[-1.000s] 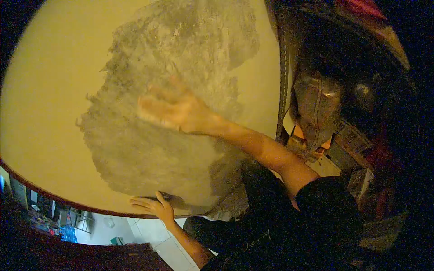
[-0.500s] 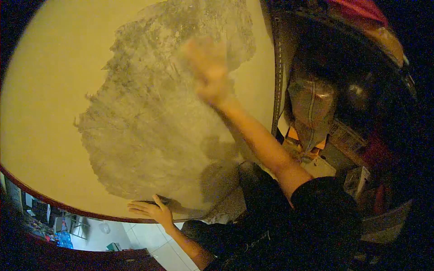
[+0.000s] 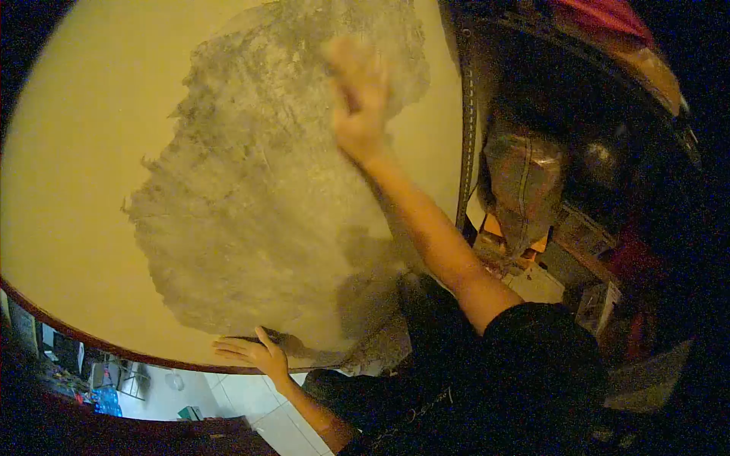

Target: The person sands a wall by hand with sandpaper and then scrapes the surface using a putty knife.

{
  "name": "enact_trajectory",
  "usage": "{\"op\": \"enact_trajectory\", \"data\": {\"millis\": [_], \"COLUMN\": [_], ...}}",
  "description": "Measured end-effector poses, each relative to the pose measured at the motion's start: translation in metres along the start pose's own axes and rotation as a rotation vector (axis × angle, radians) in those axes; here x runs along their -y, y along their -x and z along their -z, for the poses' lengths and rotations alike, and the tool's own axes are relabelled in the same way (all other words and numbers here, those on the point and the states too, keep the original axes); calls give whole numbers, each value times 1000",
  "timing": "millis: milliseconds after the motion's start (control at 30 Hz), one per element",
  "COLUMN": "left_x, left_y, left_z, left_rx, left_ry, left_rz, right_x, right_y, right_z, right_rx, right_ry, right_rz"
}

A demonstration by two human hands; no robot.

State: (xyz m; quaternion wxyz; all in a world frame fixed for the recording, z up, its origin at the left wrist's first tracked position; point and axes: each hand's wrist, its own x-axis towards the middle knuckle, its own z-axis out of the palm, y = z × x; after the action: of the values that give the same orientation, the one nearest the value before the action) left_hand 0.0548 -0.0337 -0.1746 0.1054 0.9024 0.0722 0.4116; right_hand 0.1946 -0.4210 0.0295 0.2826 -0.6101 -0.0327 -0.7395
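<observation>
A large pale yellow surface (image 3: 84, 167) fills the left half of the view, with a rough, mottled grey patch (image 3: 228, 220) across its middle. Over the upper part of this patch lies my right hand (image 3: 361, 99), slightly blurred, fingers stretched out and nothing visible in them. My left hand (image 3: 255, 351) rests flat near the surface's lower edge, just below the patch, its fingers pointing left and its thumb raised apart. A dark shadow falls beside my forearm on the patch.
A dark red edge (image 3: 99, 344) borders the surface below, with white floor tiles (image 3: 285, 429) and a blue bottle (image 3: 106, 401) beyond. To the right are a stitched dark border (image 3: 469, 114), a clear zipped plastic cover (image 3: 525, 178), boxes (image 3: 597, 308) and red cloth (image 3: 608, 19).
My right hand has moved a little upward over the grey patch, and its arm has followed. My left hand has stayed almost where it was.
</observation>
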Motion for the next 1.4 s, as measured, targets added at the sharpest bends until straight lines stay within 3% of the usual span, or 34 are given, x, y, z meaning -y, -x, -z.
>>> {"op": "enact_trajectory", "data": {"millis": [67,167,233,400,467,500,567,633,700,833,967,1033,1067,1133,1167,1233,1267,1333,1400], "left_x": [-4,4,6,3,9,12,5,7,5,-7,-5,-1,4,12,12,5,2,-2,2], "left_y": [-1,-1,0,1,2,5,2,1,0,-3,-3,-3,-1,-1,0,-2,-1,-1,0], "left_z": [-1,-1,-8,-7,-15,-17,-14,-15,-10,-7,-11,-14,-16,-20,-19,-14,-15,-15,-14], "left_rx": [-10,12,32,23,13,8,-6,2,31,28,21,18,21,26,23,31,30,-90,-50], "left_ry": [23,47,56,76,36,-22,-6,73,98,112,69,64,63,-6,-5,4,9,42,26], "left_rz": [2,-1,21,35,26,16,15,61,99,122,133,127,130,119,120,104,101,96,106], "right_x": [3,-19,-23,17,1,3,15,-8,-5,1,57,-50,-47,-35,-22,17,18,19,-49], "right_y": [53,41,-18,-33,14,6,-19,-46,-76,-63,-89,-60,-64,-79,-68,-38,-37,-43,-62], "right_z": [-19,-9,8,24,13,20,32,23,19,-2,55,-20,-16,-3,0,12,16,27,-4], "right_rx": [656,627,263,96,661,663,514,518,105,72,1248,291,295,-35,-37,495,493,417,402], "right_ry": [-57,-88,-522,-203,-26,-21,-157,-265,-463,-296,-131,-323,-325,-95,-98,-86,-81,-152,-288], "right_rz": [286,445,14,24,333,337,891,305,10,219,388,439,438,70,73,431,433,849,519]}}
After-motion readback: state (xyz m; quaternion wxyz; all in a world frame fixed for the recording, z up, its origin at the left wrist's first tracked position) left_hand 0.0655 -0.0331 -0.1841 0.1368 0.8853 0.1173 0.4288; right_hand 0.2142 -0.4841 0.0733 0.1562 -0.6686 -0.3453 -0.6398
